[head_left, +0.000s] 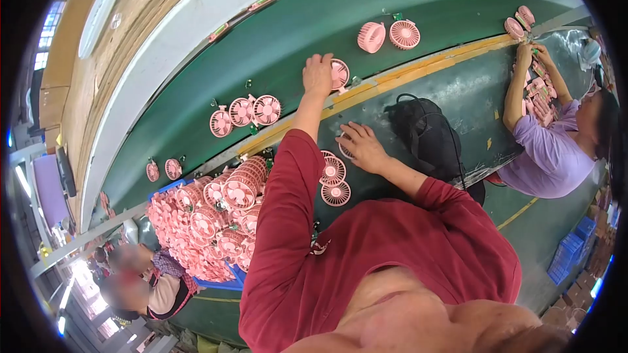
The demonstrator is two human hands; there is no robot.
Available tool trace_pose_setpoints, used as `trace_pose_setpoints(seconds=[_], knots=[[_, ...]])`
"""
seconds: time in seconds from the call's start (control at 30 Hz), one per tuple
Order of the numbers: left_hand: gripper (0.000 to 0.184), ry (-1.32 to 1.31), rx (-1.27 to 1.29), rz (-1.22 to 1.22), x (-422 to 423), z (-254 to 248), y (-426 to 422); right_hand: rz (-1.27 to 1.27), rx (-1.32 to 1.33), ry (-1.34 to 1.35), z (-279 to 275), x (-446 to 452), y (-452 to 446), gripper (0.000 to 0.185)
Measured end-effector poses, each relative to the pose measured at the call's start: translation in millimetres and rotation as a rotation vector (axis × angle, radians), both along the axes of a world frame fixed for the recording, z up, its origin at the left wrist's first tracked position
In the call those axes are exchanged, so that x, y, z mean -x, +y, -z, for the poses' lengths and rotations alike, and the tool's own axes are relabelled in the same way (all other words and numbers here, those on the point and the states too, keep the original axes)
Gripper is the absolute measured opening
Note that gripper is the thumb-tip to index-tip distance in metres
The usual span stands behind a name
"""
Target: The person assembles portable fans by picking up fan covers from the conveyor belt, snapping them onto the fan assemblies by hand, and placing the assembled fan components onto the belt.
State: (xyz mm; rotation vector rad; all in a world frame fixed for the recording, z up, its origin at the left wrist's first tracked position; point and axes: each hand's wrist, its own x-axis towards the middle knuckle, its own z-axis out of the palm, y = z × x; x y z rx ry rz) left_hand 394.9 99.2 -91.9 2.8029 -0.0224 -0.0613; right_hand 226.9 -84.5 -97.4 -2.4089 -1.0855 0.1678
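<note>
My left hand (318,74) reaches over the green belt, its fingers closed on the left edge of a pink fan head (339,74). On the table nearer my body, the fingers of my right hand (366,148) are curled over a round pink fan grille (346,146), which they partly cover. Other round pink grilles (335,193) lie just below that hand, between my forearms. To the left, several pink fan heads (241,112) with small green circuit boards sit on the belt. Two more fan heads (404,34) are farther right on it.
A blue crate (237,278) heaped with pink fan parts (190,229) stands left of my arm. A black bag (428,137) lies right of my right hand. A yellowish strip (418,77) edges the green belt (294,39). A co-worker in a lilac shirt (549,150) handles pink parts at right.
</note>
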Motion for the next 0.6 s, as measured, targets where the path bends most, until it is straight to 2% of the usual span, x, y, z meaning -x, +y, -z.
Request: trace_pose_setpoints(seconds=[0.03, 0.07, 0.13, 0.17, 0.2, 0.23, 0.27, 0.33, 0.37, 0.43, 0.5, 0.57, 0.6], knots=[[0.026, -0.052, -0.064, -0.011, 2.9, 0.6, 4.8, 0.006, -0.003, 0.002, 3.9, -1.7, -3.2, 0.072], [0.026, -0.052, -0.069, -0.005, 6.0, 0.9, 10.5, 0.021, -0.080, 0.110, -6.4, -7.8, -5.6, 0.068], [0.026, 0.071, 0.077, -0.262, 16.3, -2.8, 22.6, 0.086, -0.298, 0.231, -16.1, -18.0, -5.6, 0.063], [0.026, 0.068, 0.071, -0.260, 22.8, -0.7, 29.7, 0.153, -0.492, 0.488, -13.2, -23.5, -2.5, 0.063], [0.026, 0.026, 0.214, -0.314, 31.6, 7.6, 38.4, 0.216, -0.684, 0.750, -17.6, -30.2, 1.6, 0.063], [0.027, -0.016, 0.357, -0.367, 41.7, 16.2, 45.7, 0.269, -0.720, 0.779, -23.0, -36.5, -2.5, 0.060], [0.034, 0.024, 0.649, -0.430, 52.4, 33.6, 54.3, 0.323, -0.901, 0.939, -11.5, -42.6, 0.0, 0.053], [0.045, 0.079, 1.043, -0.553, 81.0, 4.6, 37.7, 0.416, -1.060, 0.867, -22.1, -60.6, 2.6, 0.045], [0.051, 0.094, 1.189, -0.591, 94.8, -12.6, 27.2, 0.487, -1.066, 0.989, -24.8, -65.5, 2.3, 0.040], [0.047, 0.170, 1.513, -0.528, 118.3, -24.4, 22.0, 0.507, -1.231, 1.067, -27.8, -73.6, 10.7, 0.039], [0.043, 0.219, 1.643, -0.560, 139.0, -28.4, 14.2, 0.497, -1.230, 0.984, -40.8, -72.8, 17.2, 0.038], [0.039, 0.227, 1.790, -0.512, 162.0, -34.4, 4.3, 0.494, -1.119, 0.790, -46.4, -69.9, 23.7, 0.037], [0.039, 0.259, 1.856, -0.523, 169.9, -38.0, -1.4, 0.482, -0.971, 0.695, -48.5, -66.2, 23.5, 0.040]])
